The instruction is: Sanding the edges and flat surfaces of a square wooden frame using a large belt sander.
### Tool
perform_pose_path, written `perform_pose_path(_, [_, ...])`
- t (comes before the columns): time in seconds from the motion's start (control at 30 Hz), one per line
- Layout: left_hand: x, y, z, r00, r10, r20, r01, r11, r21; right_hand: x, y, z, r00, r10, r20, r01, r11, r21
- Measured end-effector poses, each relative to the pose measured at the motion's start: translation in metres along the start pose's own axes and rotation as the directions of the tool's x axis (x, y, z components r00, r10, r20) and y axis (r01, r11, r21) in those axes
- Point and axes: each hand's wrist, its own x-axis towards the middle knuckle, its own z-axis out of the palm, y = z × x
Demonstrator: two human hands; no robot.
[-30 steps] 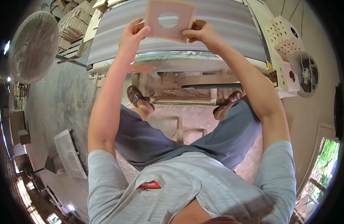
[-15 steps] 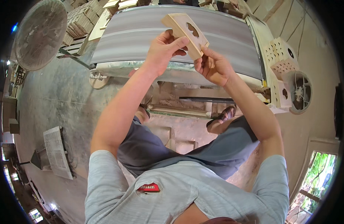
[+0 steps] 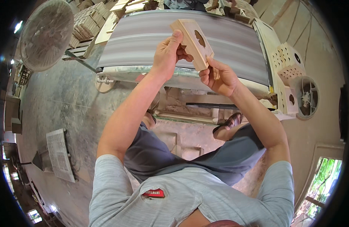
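Over the grey belt (image 3: 144, 39), hands (image 3: 165, 56) (image 3: 223, 78) have tilted the wooden box (image 3: 192, 44).

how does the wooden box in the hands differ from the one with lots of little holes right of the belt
The held box shows one large opening and no small holes on its visible sides; the dotted box has many small holes. The held box is tilted in the air, gripped by the left hand and right hand; the dotted box sits untouched beside the grey belt. Both are pale wood with a larger opening.

White-ltrd red lbl (image 3: 154, 193) @ shirt (image 3: 182, 189) chest
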Motion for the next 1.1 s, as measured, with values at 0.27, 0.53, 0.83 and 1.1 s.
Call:
perform_pose_path(0.27, [-0.001, -0.005, 0.005, 0.997, -0.072, -0.016, 0.07, 0.992, -0.11, -0.005, 0.002, 0.006, 0.988, -0.135, -0.073, 0.126, 0.985, -0.117])
perform_pose_path(0.53, [-0.008, -0.005, 0.021, 0.998, -0.035, 0.059, 0.031, 0.998, 0.056, -0.009, -0.004, 0.004, 0.974, -0.224, -0.038, 0.213, 0.956, -0.202])
perform_pose_path(0.83, [-0.004, -0.014, 0.019, 0.984, -0.173, 0.037, 0.152, 0.934, 0.323, -0.004, -0.003, -0.007, 0.932, -0.352, -0.09, 0.318, 0.909, -0.269])
perform_pose_path(1.1, [0.014, -0.024, -0.015, 0.978, -0.209, 0.012, 0.151, 0.741, 0.655, 0.008, -0.058, -0.068, 0.739, -0.673, -0.008, 0.394, 0.442, -0.806])
